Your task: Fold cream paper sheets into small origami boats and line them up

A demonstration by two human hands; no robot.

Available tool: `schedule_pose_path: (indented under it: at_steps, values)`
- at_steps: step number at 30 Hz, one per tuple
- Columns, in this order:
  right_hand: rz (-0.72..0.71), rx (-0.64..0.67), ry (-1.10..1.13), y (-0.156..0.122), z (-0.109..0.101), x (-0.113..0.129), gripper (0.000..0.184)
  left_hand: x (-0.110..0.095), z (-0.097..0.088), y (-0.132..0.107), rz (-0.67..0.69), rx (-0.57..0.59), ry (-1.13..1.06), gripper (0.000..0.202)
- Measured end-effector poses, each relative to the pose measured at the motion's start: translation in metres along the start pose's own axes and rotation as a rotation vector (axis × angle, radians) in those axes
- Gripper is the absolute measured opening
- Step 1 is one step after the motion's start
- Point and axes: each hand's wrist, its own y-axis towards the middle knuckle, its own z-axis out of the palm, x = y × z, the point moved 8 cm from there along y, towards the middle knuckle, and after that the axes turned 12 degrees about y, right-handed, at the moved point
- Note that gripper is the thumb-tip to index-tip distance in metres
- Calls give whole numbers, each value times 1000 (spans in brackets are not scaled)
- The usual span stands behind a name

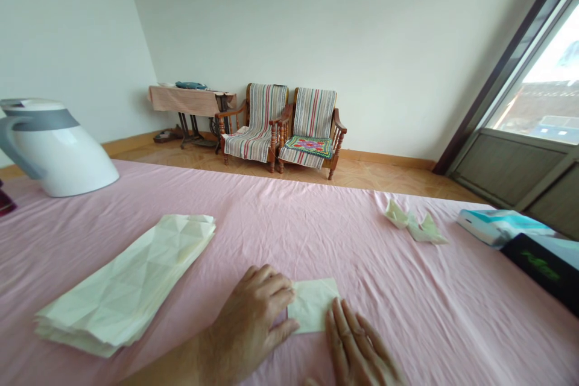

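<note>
A pale green-white piece of paper [312, 307], folded into a small rectangle, lies flat on the pink cloth in front of me. At its left edge, my left hand [253, 319] holds it with bent fingers and the thumb a little apart from them. My right hand [357, 347] rests flat along the right edge, its fingers straight and close together, their tips touching the paper. To the left lies a stack of creased pale paper sheets [136, 280]. Two small folded paper shapes [416, 226] stand at the far right.
A white and grey jug [76, 154] stands on the pink cloth [280, 223] at the back left. A blue and white packet [502, 223] and a black box [543, 268] lie at the right edge. Beyond are two wooden armchairs [312, 114] and a cloth-covered table [190, 99].
</note>
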Motion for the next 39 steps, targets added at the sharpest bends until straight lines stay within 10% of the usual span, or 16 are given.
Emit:
schedule_pose_path:
  at_steps: [5,13,39]
  values:
    - [23,-114,33,18,-30,-5,24,0,0,-1,17,-10,-11,14]
    - [72,-20,395,38,-6,-2,71,2,7,0,47,-18,-35,9]
    - [-82,-22,188,43,-20,13,54,7,6,2,97,-52,-118,34]
